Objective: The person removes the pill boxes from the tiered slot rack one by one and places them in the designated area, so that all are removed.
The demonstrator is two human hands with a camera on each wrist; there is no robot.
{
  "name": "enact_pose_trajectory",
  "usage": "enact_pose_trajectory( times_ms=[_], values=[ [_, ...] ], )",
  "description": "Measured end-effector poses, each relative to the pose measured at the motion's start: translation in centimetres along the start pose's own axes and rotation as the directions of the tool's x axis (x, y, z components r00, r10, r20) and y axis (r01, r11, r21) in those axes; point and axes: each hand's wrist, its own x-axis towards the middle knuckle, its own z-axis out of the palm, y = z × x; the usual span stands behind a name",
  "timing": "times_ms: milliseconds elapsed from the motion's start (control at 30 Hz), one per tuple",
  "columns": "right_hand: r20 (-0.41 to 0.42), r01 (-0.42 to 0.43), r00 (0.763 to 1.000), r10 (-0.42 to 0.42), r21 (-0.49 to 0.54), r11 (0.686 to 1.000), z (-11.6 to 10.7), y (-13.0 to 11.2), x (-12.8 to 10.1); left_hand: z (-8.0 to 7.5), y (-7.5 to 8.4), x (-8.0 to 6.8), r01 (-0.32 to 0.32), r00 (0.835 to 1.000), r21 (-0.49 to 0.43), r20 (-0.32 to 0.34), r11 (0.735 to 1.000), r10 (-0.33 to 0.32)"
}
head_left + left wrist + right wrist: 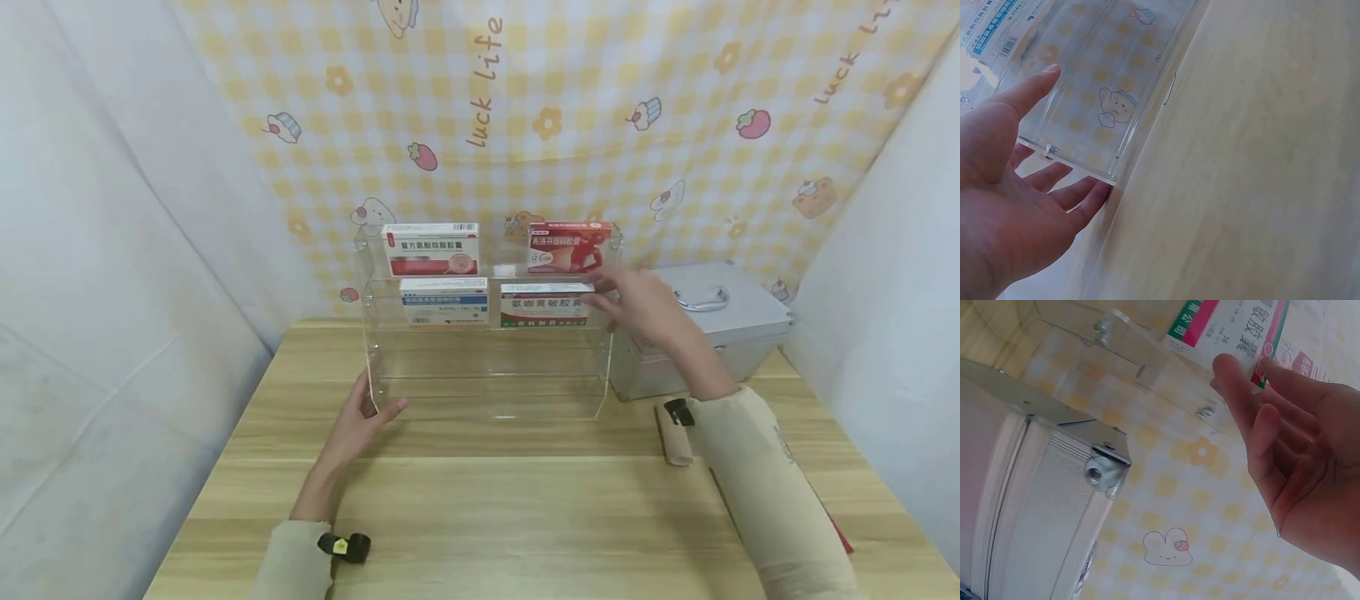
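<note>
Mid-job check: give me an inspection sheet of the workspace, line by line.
Surface: wooden table.
Job's things: clear acrylic shelf holding four medicine boxes; the green-and-white box sits on the middle tier, right.
Clutter: silver metal case right of the shelf.
Grippers: left hand steadies the shelf's front left corner; right hand touches the green-and-white box's end with its fingertips.
Cables: nothing seen.
Surroundings: yellow checked cartoon backdrop, white side sheets.
</note>
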Motion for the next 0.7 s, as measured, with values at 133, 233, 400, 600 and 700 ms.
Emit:
enact_pose_trajectory(
  times_ms=[133, 233, 400, 600, 700],
  values=[
    [-0.001, -0.024, 1.0, 0.024, 0.057, 0.998, -0.4, -0.2, 0.4, -0.2, 0.0, -0.1, 0.013, 1.0, 0.002, 0.005, 1.0, -0.013],
    [-0.032, -0.022, 0.999, 0.025, 0.086, 0.996, -0.6, -0.2, 0.3, -0.1, -0.1, -0.1, 0.016, 1.0, 0.011, 0.006, 1.0, -0.016],
    [-0.072, -0.01, 0.997, 0.018, 0.118, 0.993, -0.8, 0.1, 0.3, 0.0, -0.2, 0.0, 0.024, 1.0, 0.02, 0.01, 1.0, -0.025],
    [-0.128, 0.005, 0.992, 0.013, 0.133, 0.991, -1.2, 0.1, 0.4, -0.1, -0.2, 0.0, 0.027, 1.0, 0.012, 0.005, 1.0, -0.027],
    [-0.18, 0.03, 0.984, -0.007, 0.127, 0.992, -1.6, 0.0, 0.5, -0.2, -0.2, -0.1, 0.031, 1.0, 0.013, 0.0, 0.999, -0.031]
  ],
)
